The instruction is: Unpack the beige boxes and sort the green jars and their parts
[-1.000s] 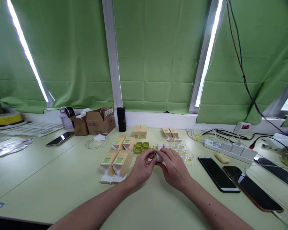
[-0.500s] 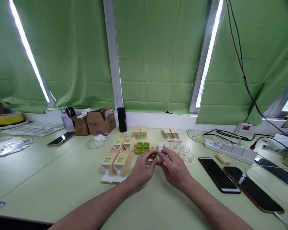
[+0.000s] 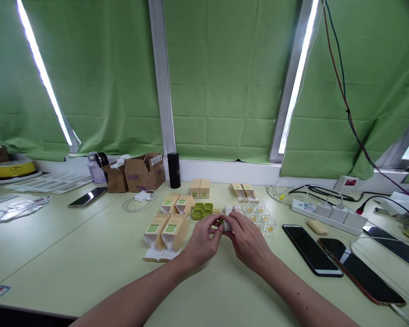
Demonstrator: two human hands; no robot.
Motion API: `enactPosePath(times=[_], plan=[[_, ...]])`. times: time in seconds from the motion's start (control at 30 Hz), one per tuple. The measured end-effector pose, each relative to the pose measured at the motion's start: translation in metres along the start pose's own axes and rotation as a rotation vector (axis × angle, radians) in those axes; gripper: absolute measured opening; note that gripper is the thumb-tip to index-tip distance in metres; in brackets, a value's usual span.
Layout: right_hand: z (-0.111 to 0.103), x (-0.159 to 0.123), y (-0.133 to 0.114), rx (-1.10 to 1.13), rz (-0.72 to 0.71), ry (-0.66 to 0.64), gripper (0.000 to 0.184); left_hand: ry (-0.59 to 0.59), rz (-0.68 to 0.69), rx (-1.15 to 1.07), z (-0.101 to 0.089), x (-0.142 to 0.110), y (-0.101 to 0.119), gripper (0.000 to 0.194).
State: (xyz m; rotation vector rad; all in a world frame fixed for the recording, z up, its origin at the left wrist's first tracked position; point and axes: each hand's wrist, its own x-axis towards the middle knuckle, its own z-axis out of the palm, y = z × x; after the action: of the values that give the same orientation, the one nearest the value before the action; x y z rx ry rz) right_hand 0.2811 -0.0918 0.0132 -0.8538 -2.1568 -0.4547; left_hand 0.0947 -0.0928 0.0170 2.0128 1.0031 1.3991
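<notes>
In the middle of the table my left hand (image 3: 203,240) and my right hand (image 3: 248,240) meet fingertip to fingertip. Between them is a small white cylindrical piece (image 3: 226,225), pinched by the right fingers. My left fingertips close on its left end, where a small olive-yellow part (image 3: 221,221) shows; its exact kind is too small to tell. Just beyond the hands stand several green square cups (image 3: 198,214), tiny gold pieces (image 3: 216,210), more white cylindrical pieces (image 3: 237,208) and several clear cups (image 3: 263,217) with gold bits inside.
Open kraft paper boxes (image 3: 176,229) stand left of my hands, closed ones (image 3: 200,189) behind, and flaps-open ones (image 3: 244,192) farther right. Phones (image 3: 310,250) and a power strip (image 3: 327,213) with cables lie right. A cardboard box (image 3: 139,175) and black bottle (image 3: 173,170) stand at the back.
The view has shifted very slightly. Both hands keep the same hold on the small white piece, with barely any finger movement visible.
</notes>
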Motion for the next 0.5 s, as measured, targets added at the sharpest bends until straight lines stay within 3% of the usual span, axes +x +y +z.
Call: enactPosePath(times=[0.23,0.5], plan=[[-0.0014,0.0021,-0.0040,-0.003,0.002,0.011,0.039,0.031,0.036,0.041,0.0021,0.0009,0.0001,0.029],[0.0013,0.0056,-0.0084,-0.031,0.000,0.013,0.041,0.004,-0.053,0.008,0.0015,0.0066,0.0070,0.029]])
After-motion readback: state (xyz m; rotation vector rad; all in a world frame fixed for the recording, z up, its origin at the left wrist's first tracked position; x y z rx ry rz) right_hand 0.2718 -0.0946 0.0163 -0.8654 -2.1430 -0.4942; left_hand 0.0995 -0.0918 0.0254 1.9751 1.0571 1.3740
